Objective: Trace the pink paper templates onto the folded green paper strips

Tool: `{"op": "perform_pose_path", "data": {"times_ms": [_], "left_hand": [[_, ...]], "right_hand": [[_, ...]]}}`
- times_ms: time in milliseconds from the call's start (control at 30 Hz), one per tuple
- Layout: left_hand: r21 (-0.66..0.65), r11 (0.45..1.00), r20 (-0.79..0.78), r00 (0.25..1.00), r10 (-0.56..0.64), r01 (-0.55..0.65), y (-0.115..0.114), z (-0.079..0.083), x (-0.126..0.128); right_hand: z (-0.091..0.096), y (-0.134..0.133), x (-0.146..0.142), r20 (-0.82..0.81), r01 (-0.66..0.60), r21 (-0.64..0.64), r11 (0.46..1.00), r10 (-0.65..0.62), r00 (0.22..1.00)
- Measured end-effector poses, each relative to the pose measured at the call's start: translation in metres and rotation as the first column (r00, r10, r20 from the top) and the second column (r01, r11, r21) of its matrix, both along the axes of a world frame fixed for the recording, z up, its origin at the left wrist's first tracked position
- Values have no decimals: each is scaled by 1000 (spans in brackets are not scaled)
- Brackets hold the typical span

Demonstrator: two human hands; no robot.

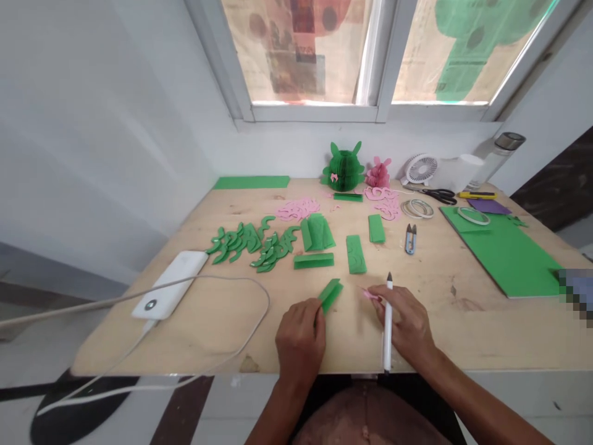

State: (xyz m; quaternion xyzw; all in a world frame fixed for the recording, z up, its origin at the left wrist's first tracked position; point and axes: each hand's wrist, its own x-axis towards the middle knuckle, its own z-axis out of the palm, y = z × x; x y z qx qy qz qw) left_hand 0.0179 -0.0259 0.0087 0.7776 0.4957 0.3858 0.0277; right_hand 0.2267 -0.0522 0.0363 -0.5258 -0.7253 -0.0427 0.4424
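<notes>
My left hand (300,339) is closed on a small folded green paper piece (330,294) near the table's front edge, pinching its near end. My right hand (404,321) is closed around a white pen-like tool (388,321) that points away from me, and its fingertips also touch a small pink paper scrap (370,294). The two hands are about a hand's width apart on the wooden table (222,321).
Further back lie folded green stacks (356,253), curved green cut-outs (252,242), pink cut-outs (299,209), snips (410,238), tape rolls (417,208) and a green sheet (504,253). A white power bank (170,284) with cable sits left. Green and pink paper figures, a fan and scissors stand by the wall.
</notes>
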Motion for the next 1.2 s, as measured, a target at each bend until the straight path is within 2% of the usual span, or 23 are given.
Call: {"op": "perform_pose_path", "data": {"times_ms": [67,167,267,467,600,700,867,967,1100,1200], "left_hand": [[-43,995,-101,991,-92,88,-3,3,8],[-98,978,-74,979,-191,184,-9,5,11],[-99,970,-39,973,-228,223,-10,5,5],[-123,952,-147,943,-297,281,-9,4,0],[-121,942,-44,946,-320,313,-14,3,1],[-130,933,74,942,-328,336,-16,4,-1],[-198,937,179,950,-255,289,-13,6,-10],[-178,953,145,964,-221,245,-8,7,-14],[-155,930,32,943,-331,332,2,8,-14],[-205,898,-62,910,-410,390,9,8,-12]], "right_hand": [[1,-2,-3,-41,29,5,1000,-29,999],[0,-5,-11,-68,25,-21,999,-26,997],[-1,-3,-20,-49,-7,-15,1000,7,999],[-6,2,-34,31,-78,44,996,77,997],[-15,0,-38,77,-109,-97,989,116,990],[-21,-3,-37,40,-143,-230,963,156,987],[-20,-5,-34,27,-189,-298,936,206,978],[-19,-4,-33,28,-195,-317,928,215,976],[-20,-4,-33,18,-205,-313,927,222,975],[-22,-6,-30,6,-178,-292,940,187,982]]}}
